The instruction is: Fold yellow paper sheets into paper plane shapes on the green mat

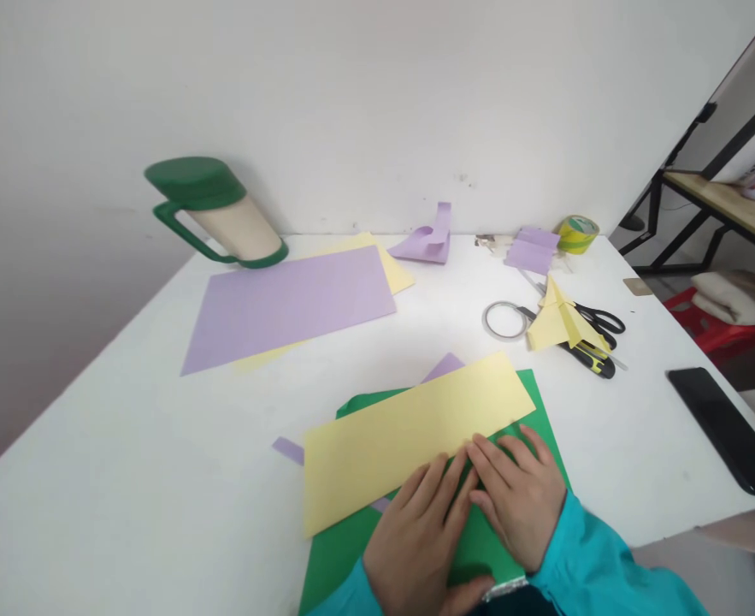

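The yellow paper (409, 436) lies across the green sheet (333, 565), its long axis slanting from near left to far right. The left hand (421, 532) and right hand (523, 494) rest with fingers extended, thumbs apart from the paper, fingertips meeting at its near edge.

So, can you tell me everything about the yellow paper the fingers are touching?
The yellow paper is a pale, plain rectangle, much longer than wide. It lies flat and slanted, its right end farther away, on the green sheet and over some purple paper. Fingertips of the left hand and right hand touch its near edge. Whether it is folded double is hard to tell.
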The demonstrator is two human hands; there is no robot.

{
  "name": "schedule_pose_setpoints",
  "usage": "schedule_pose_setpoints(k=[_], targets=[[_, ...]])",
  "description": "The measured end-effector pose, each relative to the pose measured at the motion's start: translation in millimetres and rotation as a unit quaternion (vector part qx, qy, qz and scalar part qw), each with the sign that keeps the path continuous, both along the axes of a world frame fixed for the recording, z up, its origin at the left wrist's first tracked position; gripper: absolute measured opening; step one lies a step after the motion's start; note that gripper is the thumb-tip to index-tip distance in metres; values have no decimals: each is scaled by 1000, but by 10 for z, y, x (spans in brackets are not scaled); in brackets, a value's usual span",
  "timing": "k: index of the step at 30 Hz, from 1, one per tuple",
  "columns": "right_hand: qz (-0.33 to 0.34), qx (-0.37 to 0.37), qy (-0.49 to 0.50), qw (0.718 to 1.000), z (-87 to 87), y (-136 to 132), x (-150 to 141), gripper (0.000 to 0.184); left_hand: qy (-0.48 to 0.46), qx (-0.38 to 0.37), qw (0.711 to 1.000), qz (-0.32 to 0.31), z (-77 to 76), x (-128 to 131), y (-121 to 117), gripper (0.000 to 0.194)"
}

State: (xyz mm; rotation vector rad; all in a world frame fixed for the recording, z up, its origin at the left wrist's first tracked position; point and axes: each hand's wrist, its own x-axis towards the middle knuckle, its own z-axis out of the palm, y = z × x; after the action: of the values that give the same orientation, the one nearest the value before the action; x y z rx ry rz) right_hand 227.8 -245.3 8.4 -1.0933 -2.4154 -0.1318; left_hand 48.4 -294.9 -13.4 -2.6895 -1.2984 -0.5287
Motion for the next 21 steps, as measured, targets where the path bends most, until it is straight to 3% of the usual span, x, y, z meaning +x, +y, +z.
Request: schedule_pose_setpoints(k=[13,21], targets=[[-65,54,-48,995,-68,-133,-248,46,1,53,999,-11,-103,-155,-34,90],[-123,73,-41,989,-80,166,248,22,32,113,992,41,-114,-738,-302,85]])
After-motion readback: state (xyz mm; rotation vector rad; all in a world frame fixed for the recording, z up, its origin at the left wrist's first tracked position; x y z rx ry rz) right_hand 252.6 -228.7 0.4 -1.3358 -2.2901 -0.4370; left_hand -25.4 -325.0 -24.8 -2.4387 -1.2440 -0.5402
